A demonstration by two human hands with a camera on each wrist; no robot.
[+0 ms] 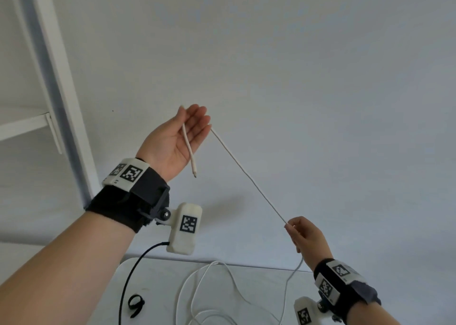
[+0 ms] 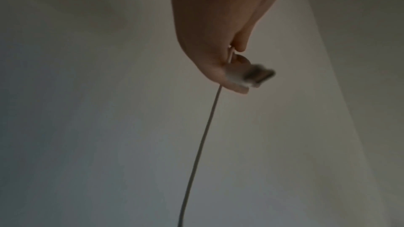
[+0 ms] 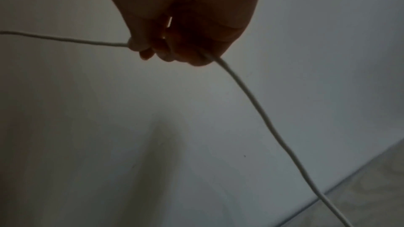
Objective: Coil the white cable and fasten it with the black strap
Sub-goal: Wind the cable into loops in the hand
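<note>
My left hand [image 1: 187,125] is raised in front of the wall, palm toward me and fingers straight. The white cable [image 1: 246,176] is caught between its thumb and forefinger; the short end lies down the palm, and its plug [image 1: 194,174] hangs at the wrist. From behind that hand the cable runs taut down-right to my right hand [image 1: 290,226], which pinches it with fingertips. Past there it drops in loose loops [image 1: 209,287] onto the table. The black strap [image 1: 135,305] lies curled on the table, lower left. The left wrist view shows the plug [image 2: 255,75]. The right wrist view shows the cable [image 3: 262,110].
A white table [image 1: 259,277] fills the bottom of the head view against a plain wall. A white shelf frame [image 1: 54,78] stands at the left. The black wire [image 1: 128,282] of the left wrist camera hangs down near the strap.
</note>
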